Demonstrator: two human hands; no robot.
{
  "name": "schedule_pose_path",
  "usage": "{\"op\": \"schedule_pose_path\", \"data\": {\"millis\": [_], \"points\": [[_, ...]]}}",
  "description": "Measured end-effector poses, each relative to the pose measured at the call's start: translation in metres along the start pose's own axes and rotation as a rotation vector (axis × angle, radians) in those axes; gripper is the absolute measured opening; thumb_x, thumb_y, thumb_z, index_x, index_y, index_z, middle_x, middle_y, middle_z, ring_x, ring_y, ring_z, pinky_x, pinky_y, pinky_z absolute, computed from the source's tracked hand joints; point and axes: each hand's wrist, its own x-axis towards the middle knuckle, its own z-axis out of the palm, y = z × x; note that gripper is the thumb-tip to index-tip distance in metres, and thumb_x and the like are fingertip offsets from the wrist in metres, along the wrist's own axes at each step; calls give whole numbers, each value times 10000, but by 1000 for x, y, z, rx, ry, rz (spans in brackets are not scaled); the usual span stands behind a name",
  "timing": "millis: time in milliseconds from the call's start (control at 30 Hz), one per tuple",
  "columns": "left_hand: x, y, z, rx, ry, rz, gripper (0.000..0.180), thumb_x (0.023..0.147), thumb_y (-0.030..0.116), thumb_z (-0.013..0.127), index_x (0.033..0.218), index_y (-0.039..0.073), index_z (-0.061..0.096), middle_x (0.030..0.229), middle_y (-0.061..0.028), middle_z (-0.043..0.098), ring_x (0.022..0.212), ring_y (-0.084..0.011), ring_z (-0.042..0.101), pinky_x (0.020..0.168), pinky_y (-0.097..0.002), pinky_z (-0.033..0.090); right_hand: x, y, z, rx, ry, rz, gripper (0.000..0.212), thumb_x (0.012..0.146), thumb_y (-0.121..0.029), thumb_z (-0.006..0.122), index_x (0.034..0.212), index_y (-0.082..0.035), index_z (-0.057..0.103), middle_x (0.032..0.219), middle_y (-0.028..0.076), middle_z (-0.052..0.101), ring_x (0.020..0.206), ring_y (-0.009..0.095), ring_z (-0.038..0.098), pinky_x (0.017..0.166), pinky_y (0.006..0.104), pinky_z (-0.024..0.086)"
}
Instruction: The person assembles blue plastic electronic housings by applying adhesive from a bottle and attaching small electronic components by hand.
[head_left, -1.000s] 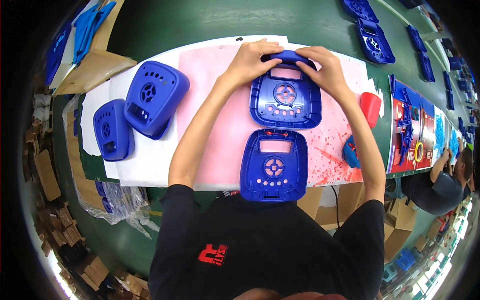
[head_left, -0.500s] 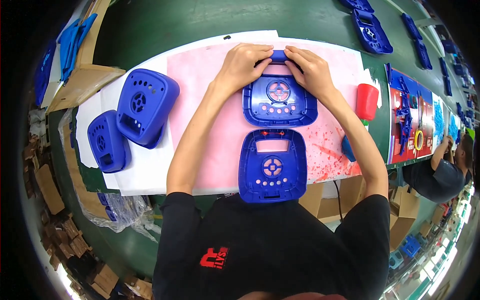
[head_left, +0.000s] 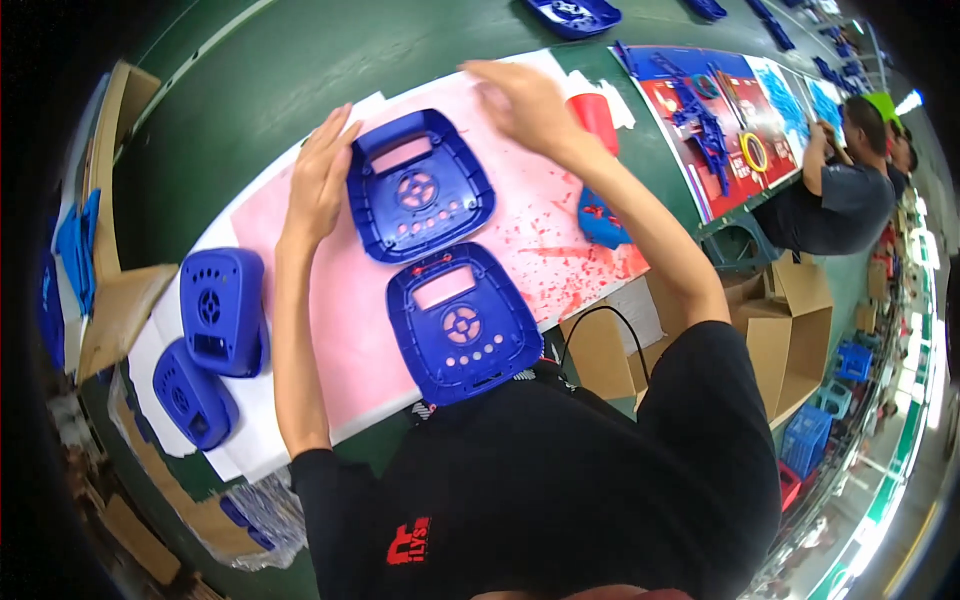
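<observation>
Two blue plastic housing shells lie hollow side up, one beyond the other. The farther shell (head_left: 421,221) rests on the pink-stained sheet; the nearer shell (head_left: 462,292) reaches over the table's front edge, two small red parts near its far rim. Beside the left wall of the farther shell is my left hand (head_left: 320,180), fingers stretched; whether it touches the wall I cannot tell. My right hand (head_left: 525,108), smeared by motion, is raised with fingers extended and nothing visible in it. It is nearest to a red bottle (head_left: 594,122). A blue object (head_left: 602,220) with red marks lies under my right forearm.
Two more blue housings, an upright-faced one (head_left: 222,305) and a smaller-looking one (head_left: 193,395), sit at the left. Farther right, a red-and-blue board (head_left: 715,130) carries blue parts and a yellow ring. Cardboard boxes (head_left: 785,330) stand below. Another person (head_left: 835,190) works at the right.
The view has turned, tilting the table. Both hands have come off the farther shell's far edge: the left is now at its left side, the right has gone toward the red bottle.
</observation>
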Motion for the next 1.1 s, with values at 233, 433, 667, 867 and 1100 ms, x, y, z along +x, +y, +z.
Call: {"op": "schedule_pose_path", "data": {"millis": [233,433,667,867,1100], "points": [[-52,88,-33,-86,104,-49,303,968,124,481,1127,-7,703,1223,-163,672,1239,-326,576,1077,-416,404,-152,161,-199,-896,-296,771,232,825,-182,658,997,-35,710,958,208,715,894,379,693,790,482,543],[-61,132,-8,-202,163,-52,194,910,14,539,1010,-40,696,1039,-158,688,1007,-284,658,904,-352,502,-194,191,-195,-767,-154,514,251,811,-180,671,1006,-23,687,911,218,707,825,393,690,760,481,540],[-65,189,8,-234,197,-86,444,797,112,788,1215,27,665,1177,-154,671,1068,-283,655,906,-357,525,-108,-53,-113,960,129,595,468,800,2,803,1204,20,568,934,134,713,847,153,700,747,254,567],[-82,184,5,-196,354,-33,341,764,70,800,1093,15,731,1016,-137,726,915,-265,712,817,-337,565,-86,-159,-31,1287,-26,510,381,839,28,763,1190,47,616,1018,116,702,916,148,690,836,269,583],[-120,138,4,9,278,47,348,803,46,779,1147,41,730,1061,-138,737,940,-251,713,826,-325,566,-90,-143,-20,564,-258,24,386,795,-11,768,1169,-27,674,1028,94,682,906,212,677,763,309,580]]}}
